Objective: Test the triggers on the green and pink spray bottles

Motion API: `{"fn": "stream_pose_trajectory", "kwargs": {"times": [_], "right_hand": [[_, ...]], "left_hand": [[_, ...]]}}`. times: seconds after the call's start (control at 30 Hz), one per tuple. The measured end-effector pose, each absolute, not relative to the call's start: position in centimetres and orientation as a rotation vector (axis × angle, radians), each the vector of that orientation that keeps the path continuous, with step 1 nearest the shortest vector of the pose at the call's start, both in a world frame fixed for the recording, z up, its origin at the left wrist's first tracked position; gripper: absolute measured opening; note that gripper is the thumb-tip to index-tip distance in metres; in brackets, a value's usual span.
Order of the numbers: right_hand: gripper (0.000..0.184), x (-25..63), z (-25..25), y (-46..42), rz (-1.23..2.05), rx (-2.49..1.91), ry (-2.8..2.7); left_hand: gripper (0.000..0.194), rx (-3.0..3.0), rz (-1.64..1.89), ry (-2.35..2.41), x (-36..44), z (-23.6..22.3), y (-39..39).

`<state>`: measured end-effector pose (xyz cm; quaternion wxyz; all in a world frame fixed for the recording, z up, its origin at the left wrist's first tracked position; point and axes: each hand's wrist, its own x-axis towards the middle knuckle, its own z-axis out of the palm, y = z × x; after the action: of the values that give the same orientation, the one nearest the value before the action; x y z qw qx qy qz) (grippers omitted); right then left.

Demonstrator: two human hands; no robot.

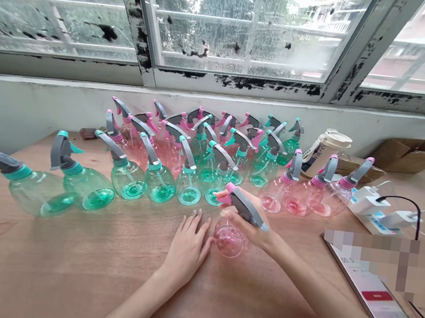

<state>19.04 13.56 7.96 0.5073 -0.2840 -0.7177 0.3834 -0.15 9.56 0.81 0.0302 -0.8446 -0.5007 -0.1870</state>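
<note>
Wooden tabletop; left of the phone, the right hand is curled around the neck of a pink spray bottle, seemingly positioning it. Farther left, the left hand lies flat, empty (thumb beside the bottle). Next probably calls for steadiness.

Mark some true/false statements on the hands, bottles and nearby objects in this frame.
1. The right hand holds a pink spray bottle. True.
2. The left hand grips a green bottle. False: the left hand rests on the tabletop.
3. The leftmost bottle is green. True.
4. The lidded cup lies on its side. False: the lidded cup stands upright.
5. The phone lies right of both hands. True.
</note>
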Motion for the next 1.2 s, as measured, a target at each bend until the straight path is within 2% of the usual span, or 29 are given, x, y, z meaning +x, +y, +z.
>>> {"fn": "stream_pose_trajectory", "kwargs": {"times": [0.3, 0.5, 0.73, 0.9, 1.2], "right_hand": [[0.06, 19.6, 7.2, 11.4, 0.577, -0.901, -1.864], [0.063, 22.1, 7.5, 9.6, 0.341, -1.057, -2.067], [0.054, 25.0, 8.3, 11.4, -0.11, -1.708, -1.975], [0.051, 23.8, 7.9, 13.9, -0.109, -1.837, -1.896], [0.07, 22.1, 7.0, 18.2, -0.094, -1.788, -1.767]], "left_hand": [[0.031, -2.58, -0.575, -1.567, 0.1, 0.8, 9.3], [0.033, -2.555, -0.57, -1.55, 0.1, 0.4, 9.3], [0.037, -2.573, -0.502, -1.565, 0.2, 0.7, 9.2], [0.036, -2.572, -0.508, -1.602, 0.3, 0.9, 9.1], [0.035, -2.548, -0.479, -1.556, 0.0, 1.0, 9.3]]}}
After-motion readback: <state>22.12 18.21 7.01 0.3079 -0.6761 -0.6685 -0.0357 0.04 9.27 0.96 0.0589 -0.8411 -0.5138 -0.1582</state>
